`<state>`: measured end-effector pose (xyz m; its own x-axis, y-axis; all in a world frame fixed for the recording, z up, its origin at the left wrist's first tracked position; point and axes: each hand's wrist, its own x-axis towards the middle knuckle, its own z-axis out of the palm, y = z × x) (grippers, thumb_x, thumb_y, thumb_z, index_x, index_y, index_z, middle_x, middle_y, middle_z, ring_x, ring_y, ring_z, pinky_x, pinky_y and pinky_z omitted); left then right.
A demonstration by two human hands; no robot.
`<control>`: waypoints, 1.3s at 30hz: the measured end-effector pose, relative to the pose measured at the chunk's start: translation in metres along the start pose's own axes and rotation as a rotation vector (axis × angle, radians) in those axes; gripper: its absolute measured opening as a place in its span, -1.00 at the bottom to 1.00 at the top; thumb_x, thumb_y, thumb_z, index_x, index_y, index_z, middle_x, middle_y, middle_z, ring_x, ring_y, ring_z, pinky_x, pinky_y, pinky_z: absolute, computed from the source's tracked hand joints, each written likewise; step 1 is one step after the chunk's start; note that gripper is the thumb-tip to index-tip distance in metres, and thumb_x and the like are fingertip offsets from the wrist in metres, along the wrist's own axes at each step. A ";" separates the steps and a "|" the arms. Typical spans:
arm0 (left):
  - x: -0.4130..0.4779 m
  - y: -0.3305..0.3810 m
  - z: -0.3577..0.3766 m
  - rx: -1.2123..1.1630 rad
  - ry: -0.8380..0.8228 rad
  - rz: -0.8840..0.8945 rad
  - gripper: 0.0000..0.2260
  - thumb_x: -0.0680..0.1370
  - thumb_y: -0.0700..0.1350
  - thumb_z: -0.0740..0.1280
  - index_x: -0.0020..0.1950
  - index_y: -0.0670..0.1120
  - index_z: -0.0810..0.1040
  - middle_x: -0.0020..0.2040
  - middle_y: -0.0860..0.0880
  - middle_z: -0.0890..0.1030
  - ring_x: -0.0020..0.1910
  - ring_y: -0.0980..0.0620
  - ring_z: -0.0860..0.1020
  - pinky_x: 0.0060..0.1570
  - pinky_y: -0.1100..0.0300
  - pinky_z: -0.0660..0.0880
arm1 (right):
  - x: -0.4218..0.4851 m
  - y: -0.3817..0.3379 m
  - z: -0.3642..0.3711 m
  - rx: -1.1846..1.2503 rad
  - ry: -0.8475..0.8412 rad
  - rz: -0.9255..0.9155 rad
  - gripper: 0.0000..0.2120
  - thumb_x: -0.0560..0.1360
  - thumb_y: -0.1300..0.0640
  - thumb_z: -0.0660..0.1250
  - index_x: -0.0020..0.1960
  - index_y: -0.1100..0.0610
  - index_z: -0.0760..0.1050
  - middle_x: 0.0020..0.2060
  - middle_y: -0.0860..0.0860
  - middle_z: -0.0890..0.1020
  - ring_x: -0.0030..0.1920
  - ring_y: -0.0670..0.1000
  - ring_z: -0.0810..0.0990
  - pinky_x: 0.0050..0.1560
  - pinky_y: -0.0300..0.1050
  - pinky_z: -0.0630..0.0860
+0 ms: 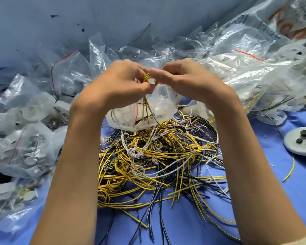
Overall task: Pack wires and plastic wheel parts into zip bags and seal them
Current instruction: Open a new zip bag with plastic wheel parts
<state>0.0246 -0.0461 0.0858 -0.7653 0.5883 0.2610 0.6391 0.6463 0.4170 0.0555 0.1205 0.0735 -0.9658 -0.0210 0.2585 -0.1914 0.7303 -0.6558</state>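
Yellow wire bundle [146, 77] pinched by left hand [120, 80] and right hand [182, 76], ends trailing down | zip bag [162, 105] of white parts just behind | wire heap [148, 165] on blue cloth [254, 183]

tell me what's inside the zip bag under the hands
Pale plastic parts show through the zip bag. The left hand and right hand hide its mouth, so whether their yellow wire loop enters it is unseen.
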 end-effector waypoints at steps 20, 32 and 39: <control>0.001 -0.007 -0.004 -0.098 0.123 -0.185 -0.74 0.54 0.12 0.30 -0.14 -0.01 0.67 -0.08 -0.14 0.65 -0.03 -0.01 0.54 -0.17 0.21 0.33 | -0.001 -0.013 0.008 0.407 -0.021 0.003 -0.80 0.56 0.18 0.27 -0.24 0.11 0.39 -0.13 0.14 0.68 -0.08 0.02 0.69 0.09 0.04 0.55; 0.002 -0.017 -0.007 -0.143 0.134 -0.248 -0.51 0.53 0.24 0.24 -0.08 -0.20 0.60 -0.20 -0.11 0.46 -0.25 0.01 0.39 -0.16 0.13 0.32 | -0.004 -0.017 -0.003 1.012 0.068 -0.009 -0.82 0.65 0.16 0.05 -0.14 0.12 0.25 -0.19 0.14 0.65 -0.21 0.24 0.68 0.01 0.20 0.58; 0.001 -0.016 -0.006 -0.112 0.160 -0.241 -0.81 0.55 -0.10 0.26 0.00 -0.10 0.66 -0.41 0.07 0.46 -0.40 0.17 0.39 -0.21 0.24 0.31 | -0.007 -0.024 -0.008 1.329 0.133 -0.079 -0.84 0.66 0.05 -0.01 0.01 0.13 0.23 -0.24 0.03 0.41 -0.47 -0.04 0.47 -0.46 -0.21 0.46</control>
<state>0.0127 -0.0586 0.0842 -0.9020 0.3345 0.2730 0.4317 0.6954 0.5744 0.0683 0.1085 0.0927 -0.9345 0.0897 0.3445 -0.3430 -0.4859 -0.8039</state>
